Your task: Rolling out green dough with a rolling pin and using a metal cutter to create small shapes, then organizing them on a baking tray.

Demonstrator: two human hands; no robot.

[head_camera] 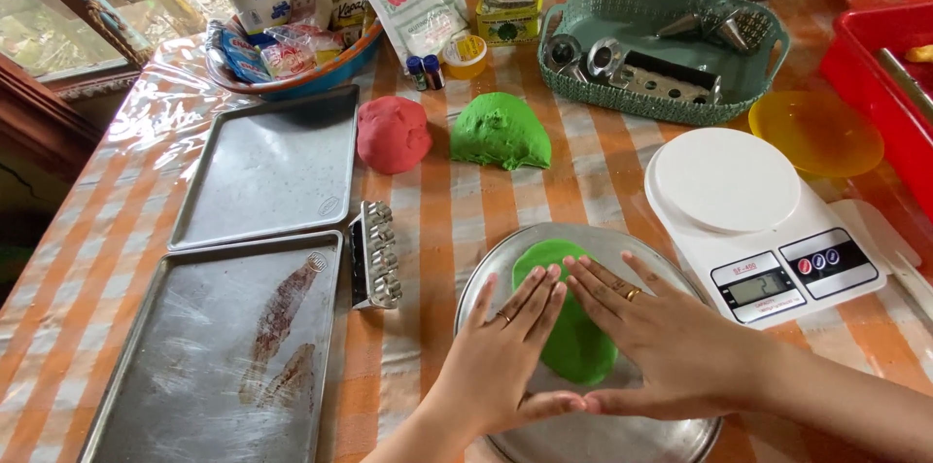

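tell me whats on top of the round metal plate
Flattened green dough lies on the round metal plate, pressed by the left hand and right hand. The hands hide part of the dough.

Counted around the round metal plate [680, 444]:

- Two hands, left hand [501, 356] and right hand [661, 346], both flat on one piece of flattened green dough [578, 346] lying on that plate.
- Two dough balls beyond the plate: one red dough ball [392, 135], one green dough ball [501, 131].
- Two rectangular baking trays left of the plate: near tray [194, 366], far tray [272, 167].
- One metal cutter block [375, 255] between trays and plate.
- One white digital kitchen scale [753, 220] right of the plate.
- One yellow bowl [814, 133] beyond the scale.
- One green basket [661, 103] far beyond the plate.
- Two small dark bottles [425, 71] behind the dough balls.
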